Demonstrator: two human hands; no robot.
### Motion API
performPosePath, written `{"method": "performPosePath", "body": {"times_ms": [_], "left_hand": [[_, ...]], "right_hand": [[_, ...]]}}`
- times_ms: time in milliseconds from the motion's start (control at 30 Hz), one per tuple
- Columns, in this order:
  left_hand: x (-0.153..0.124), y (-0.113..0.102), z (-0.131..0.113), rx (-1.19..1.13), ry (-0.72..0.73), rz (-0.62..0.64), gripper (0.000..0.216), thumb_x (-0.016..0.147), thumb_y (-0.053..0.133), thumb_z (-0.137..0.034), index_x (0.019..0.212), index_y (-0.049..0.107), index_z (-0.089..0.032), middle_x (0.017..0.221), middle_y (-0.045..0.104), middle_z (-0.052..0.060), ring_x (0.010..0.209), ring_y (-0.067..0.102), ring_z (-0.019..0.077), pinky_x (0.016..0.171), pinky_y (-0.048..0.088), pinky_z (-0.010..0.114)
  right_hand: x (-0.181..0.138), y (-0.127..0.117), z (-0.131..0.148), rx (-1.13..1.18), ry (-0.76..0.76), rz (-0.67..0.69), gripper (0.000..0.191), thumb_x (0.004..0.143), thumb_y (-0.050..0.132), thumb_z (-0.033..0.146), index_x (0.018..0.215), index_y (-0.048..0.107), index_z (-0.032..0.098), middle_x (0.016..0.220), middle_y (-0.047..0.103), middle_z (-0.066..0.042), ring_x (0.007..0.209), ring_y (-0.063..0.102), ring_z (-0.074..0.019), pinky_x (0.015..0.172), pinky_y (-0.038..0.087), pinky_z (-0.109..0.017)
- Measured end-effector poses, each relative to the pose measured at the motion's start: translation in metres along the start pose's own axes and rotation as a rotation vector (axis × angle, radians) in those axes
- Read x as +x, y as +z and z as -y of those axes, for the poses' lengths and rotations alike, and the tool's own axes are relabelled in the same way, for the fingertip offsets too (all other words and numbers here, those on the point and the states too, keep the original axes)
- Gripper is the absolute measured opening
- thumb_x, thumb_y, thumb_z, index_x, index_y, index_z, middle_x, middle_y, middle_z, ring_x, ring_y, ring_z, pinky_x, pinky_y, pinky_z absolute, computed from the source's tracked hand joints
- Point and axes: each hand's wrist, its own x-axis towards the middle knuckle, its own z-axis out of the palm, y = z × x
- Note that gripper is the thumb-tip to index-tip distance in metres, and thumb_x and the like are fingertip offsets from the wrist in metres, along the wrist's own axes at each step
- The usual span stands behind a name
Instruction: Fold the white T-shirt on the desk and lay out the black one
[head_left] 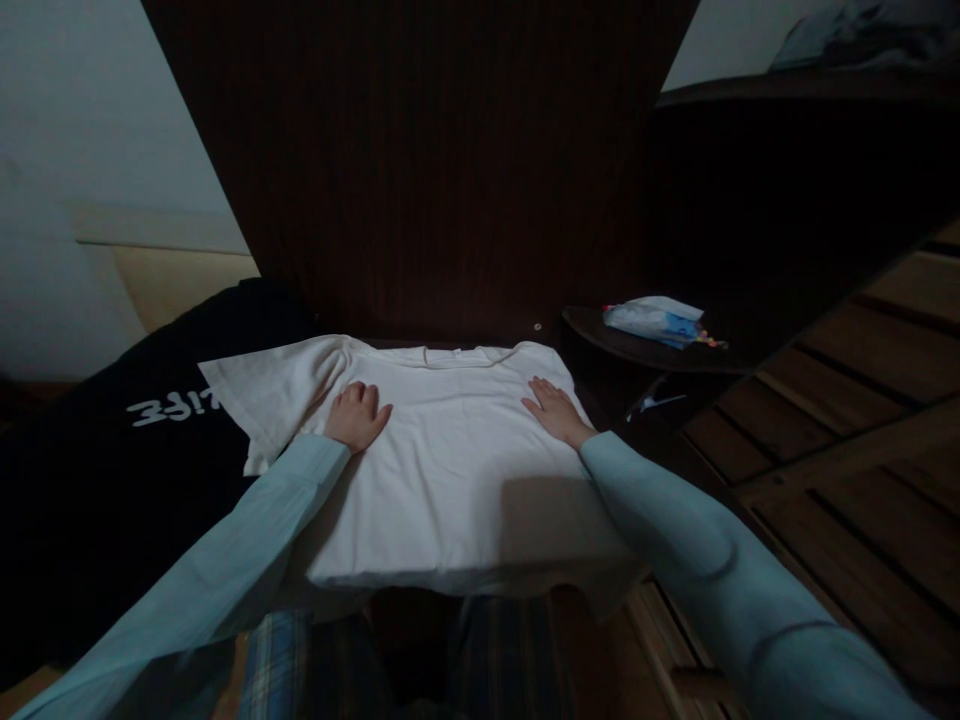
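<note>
A white T-shirt [450,460] lies spread out in front of me, its neckline at the far side and its lower hem hanging over the near edge. My left hand [358,416] rests on the shirt near the left shoulder, palm down with the fingers somewhat bent. On the opposite side my right hand [555,410] lies flat near the right shoulder, fingers extended and thumb apart. The left sleeve sticks out to the side; the right sleeve is not visible. Soft creases run across the shirt's front.
Black cloth with white lettering [176,408] lies to the left. A dark wooden panel [450,170] rises behind the shirt. To the right, a white and blue packet [656,320] sits on a small dark shelf [622,342]. Wooden slats [862,420] are farther right.
</note>
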Motion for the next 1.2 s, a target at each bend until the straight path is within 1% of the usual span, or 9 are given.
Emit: {"method": "performPosePath", "body": {"times_ms": [133, 300, 433, 567, 733, 867, 1033, 1133, 1200], "left_hand": [[-0.002, 0.000, 0.000, -0.016, 0.015, -0.001, 0.041, 0.083, 0.034, -0.042, 0.108, 0.050, -0.013, 0.114, 0.049, 0.016, 0.104, 0.048, 0.0267, 0.087, 0.038, 0.037], [-0.003, 0.001, 0.000, -0.042, 0.006, -0.001, 0.043, 0.083, 0.034, -0.042, 0.111, 0.050, -0.013, 0.117, 0.048, 0.017, 0.108, 0.047, 0.0270, 0.090, 0.036, 0.037], [-0.003, 0.000, 0.001, -0.048, -0.002, 0.002, 0.044, 0.083, 0.034, -0.042, 0.112, 0.049, -0.014, 0.119, 0.048, 0.016, 0.110, 0.046, 0.0272, 0.091, 0.036, 0.037], [-0.004, -0.002, 0.002, -0.049, 0.002, 0.010, 0.043, 0.083, 0.034, -0.042, 0.112, 0.050, -0.014, 0.119, 0.048, 0.015, 0.109, 0.047, 0.0260, 0.092, 0.036, 0.035], [-0.004, -0.001, 0.003, -0.064, 0.018, -0.008, 0.041, 0.083, 0.035, -0.041, 0.110, 0.051, -0.015, 0.118, 0.049, 0.015, 0.108, 0.048, 0.0252, 0.092, 0.037, 0.034], [-0.004, 0.002, 0.004, -0.065, 0.022, -0.022, 0.040, 0.082, 0.035, -0.041, 0.109, 0.051, -0.016, 0.118, 0.049, 0.014, 0.108, 0.048, 0.0250, 0.091, 0.037, 0.035], [-0.003, 0.004, 0.004, -0.032, 0.017, -0.017, 0.041, 0.083, 0.034, -0.041, 0.110, 0.050, -0.016, 0.119, 0.049, 0.014, 0.111, 0.045, 0.0247, 0.092, 0.036, 0.035], [-0.003, 0.004, 0.005, -0.021, 0.012, -0.010, 0.042, 0.083, 0.034, -0.042, 0.112, 0.050, -0.016, 0.120, 0.049, 0.014, 0.111, 0.046, 0.0249, 0.092, 0.037, 0.035], [-0.002, 0.004, 0.005, -0.026, 0.015, -0.015, 0.042, 0.083, 0.034, -0.042, 0.112, 0.050, -0.015, 0.120, 0.049, 0.014, 0.111, 0.046, 0.0255, 0.092, 0.037, 0.035]], "right_hand": [[0.004, -0.004, 0.000, 0.001, 0.001, 0.012, 0.056, 0.089, 0.021, 0.047, 0.135, 0.029, 0.015, 0.144, 0.020, -0.006, 0.133, 0.014, -0.0161, 0.107, 0.015, -0.035], [0.012, -0.003, -0.005, 0.000, -0.010, 0.008, 0.058, 0.089, 0.019, 0.050, 0.135, 0.028, 0.017, 0.144, 0.020, -0.006, 0.133, 0.015, -0.0162, 0.107, 0.015, -0.035], [0.016, -0.004, -0.006, -0.002, -0.010, 0.011, 0.057, 0.089, 0.019, 0.048, 0.135, 0.028, 0.017, 0.144, 0.020, -0.005, 0.133, 0.014, -0.0156, 0.108, 0.015, -0.034], [0.014, -0.006, -0.007, 0.008, -0.023, 0.020, 0.055, 0.089, 0.021, 0.045, 0.135, 0.029, 0.016, 0.144, 0.021, -0.005, 0.133, 0.015, -0.0153, 0.108, 0.015, -0.034], [0.010, -0.005, -0.017, 0.018, -0.090, 0.008, 0.055, 0.089, 0.023, 0.046, 0.135, 0.030, 0.017, 0.143, 0.023, -0.006, 0.133, 0.017, -0.0150, 0.108, 0.017, -0.033], [0.014, -0.004, -0.024, 0.009, -0.094, 0.023, 0.056, 0.088, 0.024, 0.048, 0.135, 0.030, 0.018, 0.144, 0.022, -0.006, 0.133, 0.017, -0.0159, 0.108, 0.018, -0.034], [0.018, -0.005, -0.020, 0.009, -0.081, 0.032, 0.055, 0.088, 0.026, 0.048, 0.134, 0.031, 0.018, 0.143, 0.023, -0.006, 0.133, 0.017, -0.0166, 0.108, 0.019, -0.035], [0.014, -0.012, -0.016, 0.039, -0.090, 0.042, 0.054, 0.086, 0.033, 0.043, 0.132, 0.035, 0.015, 0.142, 0.027, -0.009, 0.131, 0.021, -0.0181, 0.107, 0.021, -0.035], [0.006, -0.021, -0.019, 0.088, -0.140, 0.034, 0.052, 0.083, 0.040, 0.042, 0.126, 0.044, 0.013, 0.138, 0.033, -0.011, 0.128, 0.029, -0.0192, 0.106, 0.024, -0.034]]}}
